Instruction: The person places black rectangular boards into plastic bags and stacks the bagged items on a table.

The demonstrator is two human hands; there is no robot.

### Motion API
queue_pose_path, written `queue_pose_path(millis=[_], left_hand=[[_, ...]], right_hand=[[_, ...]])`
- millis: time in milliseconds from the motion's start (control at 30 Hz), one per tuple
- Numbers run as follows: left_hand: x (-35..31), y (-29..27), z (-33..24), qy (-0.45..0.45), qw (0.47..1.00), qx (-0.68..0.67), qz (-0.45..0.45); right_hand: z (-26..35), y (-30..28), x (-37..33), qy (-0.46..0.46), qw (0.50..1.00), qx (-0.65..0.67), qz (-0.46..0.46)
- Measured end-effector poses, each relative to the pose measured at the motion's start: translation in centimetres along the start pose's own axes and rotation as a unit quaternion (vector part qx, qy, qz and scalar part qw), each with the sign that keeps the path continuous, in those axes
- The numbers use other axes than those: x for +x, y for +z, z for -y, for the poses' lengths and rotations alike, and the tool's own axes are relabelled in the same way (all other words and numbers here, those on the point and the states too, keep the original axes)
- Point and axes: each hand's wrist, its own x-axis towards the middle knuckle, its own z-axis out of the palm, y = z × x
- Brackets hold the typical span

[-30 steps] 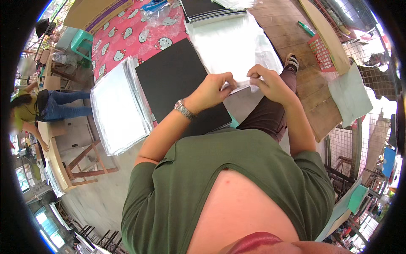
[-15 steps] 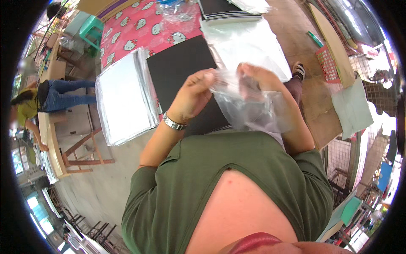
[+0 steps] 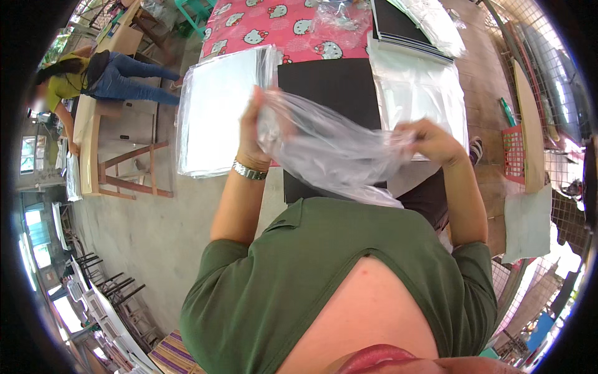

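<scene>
Bag (image 3: 333, 134): clear, thin, limp, no contents visible. Film is wrinkled with glossy streaks, wide at the left end, bunched to a narrow twist at the right, sagging in the middle. It's up in the air between both hands, above the black board (image 3: 330, 81), lower edge hanging near the green shirt (image 3: 299, 249). Right hand (image 3: 420, 140): grip closed on the bunched end. Left hand (image 3: 258, 128): fingers raised at the wide end, can't tell if that grip is closed (motion blur plus film). Wrapped white stack (image 3: 218, 112) sits left of the board on the pink bench (image 3: 280, 28).
</scene>
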Motion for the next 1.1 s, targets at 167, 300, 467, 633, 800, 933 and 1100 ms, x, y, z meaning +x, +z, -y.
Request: queue_pose_path(millis=[167, 300, 467, 633, 800, 933, 1100], left_hand=[[0.6, -0.1, 2.2, -0.183, 0.903, 0.354, 0.159], [1.3, -0.8, -1.0, 0.049, 0.998, -0.025, 0.015], [-0.2, -3.1, 1.3, -0.078, 0.988, 0.134, -0.001], [0.9, -3.6, 1.2, -0.116, 0.906, 0.393, 0.105], [1.2, -5.1, -1.4, 0.031, 0.997, -0.046, 0.044], [1.4, -8.2, 0.8, -0.127, 0.974, 0.15, 0.111], [2.4, -11.5, 0.7, -0.047, 0.988, 0.056, 0.136]], right_hand=[[1.6, -3.3, 1.2, -0.072, 0.899, 0.406, -0.146], [-0.2, -2.5, 2.7, 0.129, 0.985, 0.047, -0.107], [0.4, -2.3, 4.6, -0.062, 0.954, 0.184, -0.227], [1.4, -3.7, 5.5, 0.01, 0.949, 0.311, -0.051], [0.9, -3.4, 5.8, 0.115, 0.986, -0.113, 0.052], [-0.6, -3.9, 6.9, -0.119, 0.933, 0.299, -0.16], [-1.0, -3.8, 9.2, -0.078, 0.928, 0.331, -0.151]])
